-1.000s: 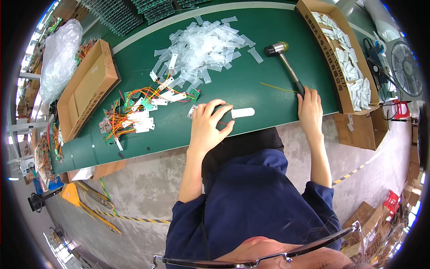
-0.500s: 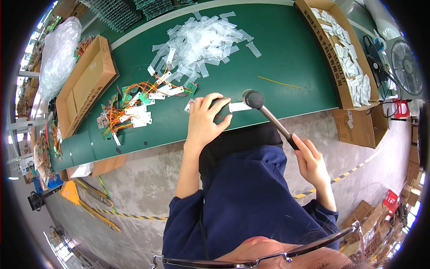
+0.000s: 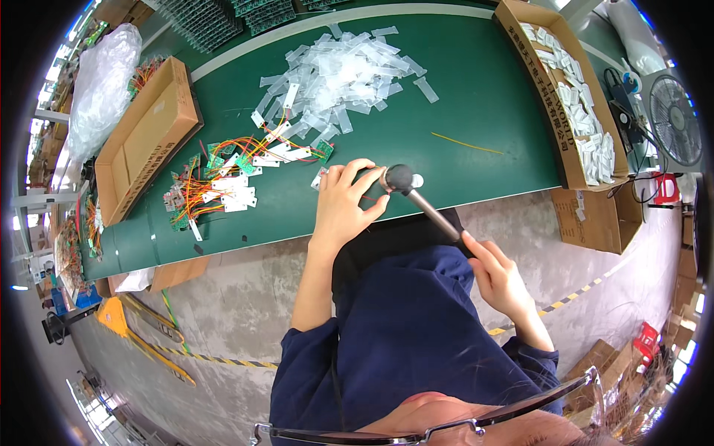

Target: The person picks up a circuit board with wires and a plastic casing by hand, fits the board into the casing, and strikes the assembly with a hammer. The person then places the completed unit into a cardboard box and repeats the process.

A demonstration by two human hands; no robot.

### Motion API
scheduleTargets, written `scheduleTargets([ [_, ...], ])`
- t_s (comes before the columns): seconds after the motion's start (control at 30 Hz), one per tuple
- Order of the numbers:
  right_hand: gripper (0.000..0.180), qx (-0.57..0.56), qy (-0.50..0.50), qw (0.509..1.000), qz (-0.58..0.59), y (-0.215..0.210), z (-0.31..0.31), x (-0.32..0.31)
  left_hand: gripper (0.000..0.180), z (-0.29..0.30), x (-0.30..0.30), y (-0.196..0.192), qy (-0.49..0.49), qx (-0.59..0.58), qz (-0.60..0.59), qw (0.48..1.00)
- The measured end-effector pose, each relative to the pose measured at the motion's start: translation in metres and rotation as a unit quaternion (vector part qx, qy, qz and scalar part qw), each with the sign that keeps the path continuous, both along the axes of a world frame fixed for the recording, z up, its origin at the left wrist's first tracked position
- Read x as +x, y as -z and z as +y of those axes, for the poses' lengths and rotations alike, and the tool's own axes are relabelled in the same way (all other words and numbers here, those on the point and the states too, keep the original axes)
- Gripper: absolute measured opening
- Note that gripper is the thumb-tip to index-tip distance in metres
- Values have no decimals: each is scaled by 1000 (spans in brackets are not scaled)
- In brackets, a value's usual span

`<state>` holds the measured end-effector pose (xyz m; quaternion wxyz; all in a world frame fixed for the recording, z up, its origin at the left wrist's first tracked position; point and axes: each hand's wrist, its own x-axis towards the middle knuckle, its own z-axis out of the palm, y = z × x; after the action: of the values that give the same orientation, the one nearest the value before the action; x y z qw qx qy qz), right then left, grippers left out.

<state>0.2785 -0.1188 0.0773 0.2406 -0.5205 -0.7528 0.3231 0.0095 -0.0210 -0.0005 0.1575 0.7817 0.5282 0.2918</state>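
Observation:
My right hand [image 3: 500, 279] is wrapped round the dark grip of a mallet [image 3: 433, 213] with a metal shaft. Its round black head is over a small white strip-like piece [image 3: 418, 180] near the table's front edge, covering most of it; whether they touch I cannot tell. My left hand [image 3: 344, 204] has thumb and forefinger curled about the left end of this piece, beside the mallet head. A dark patch shows between those fingers, too unclear to name. Left of this hand lie green circuit boards with red and yellow wires [image 3: 216, 186] and white pieces.
Translucent plastic sleeves [image 3: 338, 78] are heaped at the back of the green table [image 3: 461, 97]. A cardboard tray of white pieces [image 3: 513, 33] stands at the right, beside a fan [image 3: 675, 119]. Another cardboard tray [image 3: 141, 141] leans at the left. A yellow wire [image 3: 467, 143] lies apart.
My right hand has brought the mallet leftward, so its head now covers most of the white piece. My left hand keeps its place beside it. The view has shifted slightly.

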Motion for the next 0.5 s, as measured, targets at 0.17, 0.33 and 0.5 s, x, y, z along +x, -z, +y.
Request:
scheduleTargets([
  [0.17, 45, -42, -4, 999, -9, 12, 5, 0, 35, 0, -1, 1, -3, 1, -5, 1000],
  [0.33, 42, 192, 111, 973, -66, 22, 55, 2, 39, -3, -2, 0, -5, -6, 2, 1000],
  [0.5, 35, 226, 197, 937, -178, 65, 120, 7, 41, 1, 0, 0, -2, -2, 4, 1000],
])
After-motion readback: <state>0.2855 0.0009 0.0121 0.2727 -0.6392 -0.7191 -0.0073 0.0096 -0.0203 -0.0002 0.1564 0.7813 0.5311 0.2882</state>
